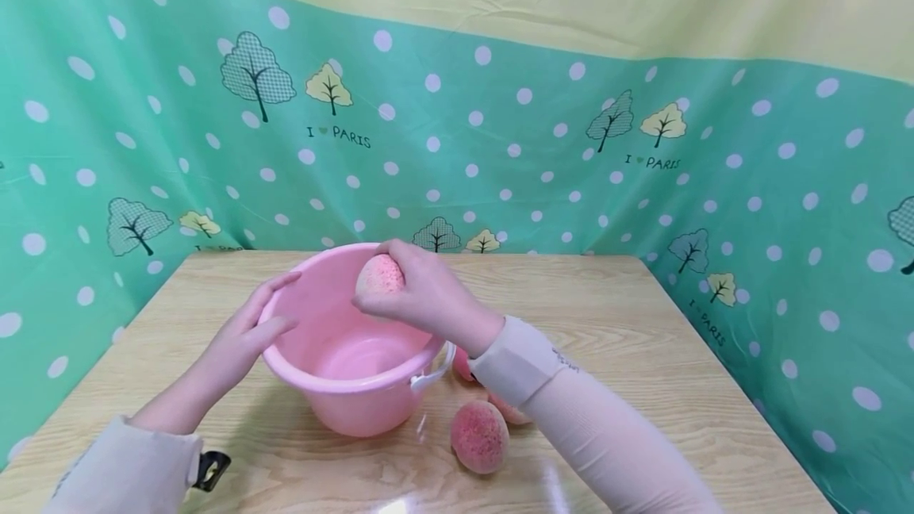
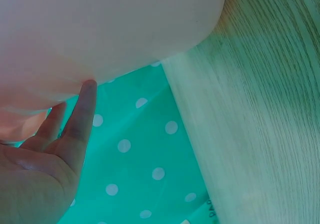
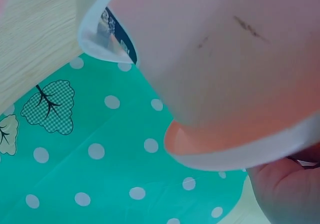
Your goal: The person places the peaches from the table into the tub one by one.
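In the head view, a pink bucket [image 1: 371, 411] stands on the table, its open top tilted toward me. My left hand [image 1: 250, 324] holds its left rim, thumb inside and fingers on the outer side; the left wrist view shows fingers [image 2: 82, 114] against the outer wall. Over the bucket's opening, near the right rim, my right hand [image 1: 428, 292] grips a pink and pale peach [image 1: 380, 276]. Only part of the right hand [image 3: 285, 184] shows in the right wrist view, beside the bucket rim [image 3: 225, 156], and the peach is hidden there.
Right of the bucket lies a dark pink peach [image 1: 480, 436]. Another peach [image 1: 512, 412] and a red-pink round thing [image 1: 462, 365] are partly hidden by my right sleeve. The white bucket handle [image 1: 432, 375] hangs on the right side. A polka-dot cloth [image 1: 500, 141] borders the wooden table [image 1: 607, 324].
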Tool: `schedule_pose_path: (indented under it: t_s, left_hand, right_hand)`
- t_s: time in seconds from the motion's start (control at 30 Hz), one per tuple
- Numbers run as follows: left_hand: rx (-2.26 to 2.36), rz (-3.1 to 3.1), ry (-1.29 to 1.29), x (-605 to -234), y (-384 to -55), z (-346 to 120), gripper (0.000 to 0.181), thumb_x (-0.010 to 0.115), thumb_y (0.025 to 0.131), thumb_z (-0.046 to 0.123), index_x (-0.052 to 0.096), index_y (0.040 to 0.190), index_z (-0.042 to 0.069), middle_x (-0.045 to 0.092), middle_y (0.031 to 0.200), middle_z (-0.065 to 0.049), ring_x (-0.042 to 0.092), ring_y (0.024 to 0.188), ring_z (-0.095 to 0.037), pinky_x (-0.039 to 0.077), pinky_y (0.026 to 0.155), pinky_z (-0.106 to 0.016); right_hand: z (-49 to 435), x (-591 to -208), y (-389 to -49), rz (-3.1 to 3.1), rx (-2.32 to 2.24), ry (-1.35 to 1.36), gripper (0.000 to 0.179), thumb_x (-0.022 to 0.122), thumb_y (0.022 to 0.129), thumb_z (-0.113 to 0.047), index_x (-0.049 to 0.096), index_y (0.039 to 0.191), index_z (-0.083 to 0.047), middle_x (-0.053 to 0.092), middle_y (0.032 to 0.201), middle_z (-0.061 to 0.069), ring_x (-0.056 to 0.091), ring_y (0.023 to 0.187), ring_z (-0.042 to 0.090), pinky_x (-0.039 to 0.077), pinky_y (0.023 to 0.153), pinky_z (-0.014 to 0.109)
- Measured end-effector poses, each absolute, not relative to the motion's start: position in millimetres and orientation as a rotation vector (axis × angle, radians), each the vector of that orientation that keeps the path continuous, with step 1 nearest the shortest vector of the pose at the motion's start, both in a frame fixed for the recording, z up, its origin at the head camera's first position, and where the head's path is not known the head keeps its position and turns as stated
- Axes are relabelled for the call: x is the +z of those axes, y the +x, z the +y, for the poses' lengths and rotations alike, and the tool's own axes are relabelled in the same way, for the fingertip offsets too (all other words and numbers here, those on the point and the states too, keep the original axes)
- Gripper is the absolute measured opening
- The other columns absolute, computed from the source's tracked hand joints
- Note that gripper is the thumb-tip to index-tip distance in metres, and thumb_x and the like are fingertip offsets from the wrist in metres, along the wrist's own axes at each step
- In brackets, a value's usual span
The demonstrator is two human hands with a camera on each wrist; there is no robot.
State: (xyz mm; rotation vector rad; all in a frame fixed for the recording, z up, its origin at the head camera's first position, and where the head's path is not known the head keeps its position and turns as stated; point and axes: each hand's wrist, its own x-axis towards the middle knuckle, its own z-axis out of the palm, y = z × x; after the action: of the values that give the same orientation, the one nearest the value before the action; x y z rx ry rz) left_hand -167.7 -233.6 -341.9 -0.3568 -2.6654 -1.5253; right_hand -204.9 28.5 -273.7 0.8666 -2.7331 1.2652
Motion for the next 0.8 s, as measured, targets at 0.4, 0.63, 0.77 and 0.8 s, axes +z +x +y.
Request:
schedule_pose_path:
  t_s: [0.4,0.63,0.77,0.8]
  left_hand:
    - [-1.531,-2.660,-0.356,-341,-167,-233,0.060,0.047,0.102,0.023,0.024,0.157,0.015,0.032,0.156,-0.021,0.041,0.133,-0.034,0.041,0.085,-0.012]
    - [-1.543,-2.662,-0.344,-342,-167,-233,0.059,0.046,0.102,0.022,0.024,0.157,0.015,0.032,0.156,-0.020,0.040,0.134,-0.034,0.041,0.086,-0.015]
    - [-1.549,-2.659,-0.341,-342,-168,-233,0.059,0.046,0.102,0.022,0.024,0.156,0.015,0.032,0.156,-0.020,0.040,0.134,-0.034,0.042,0.086,-0.014]
    - [-1.549,-2.657,-0.343,-342,-168,-233,0.059,0.046,0.102,0.022,0.024,0.156,0.015,0.032,0.156,-0.020,0.040,0.134,-0.034,0.042,0.085,-0.013]
  right_hand:
    - [17,-280,-209,-2.716,1.120,0.939,0.048,0.075,0.080,-0.040,0.060,0.121,-0.019,0.062,0.109,-0.011,0.059,0.096,0.005,0.051,0.082,0.023]
    - [12,-282,-210,-2.715,1.081,0.961,0.051,0.077,0.080,-0.040,0.059,0.123,-0.018,0.063,0.110,-0.011,0.057,0.102,0.005,0.050,0.087,0.023]
    - [10,-283,-210,-2.734,1.056,0.956,0.057,0.076,0.081,-0.041,0.057,0.130,-0.019,0.064,0.117,-0.010,0.056,0.109,0.006,0.049,0.093,0.026]
    - [9,-283,-210,-2.739,1.043,0.953,0.058,0.076,0.081,-0.042,0.056,0.131,-0.020,0.064,0.118,-0.010,0.056,0.111,0.006,0.049,0.094,0.026]
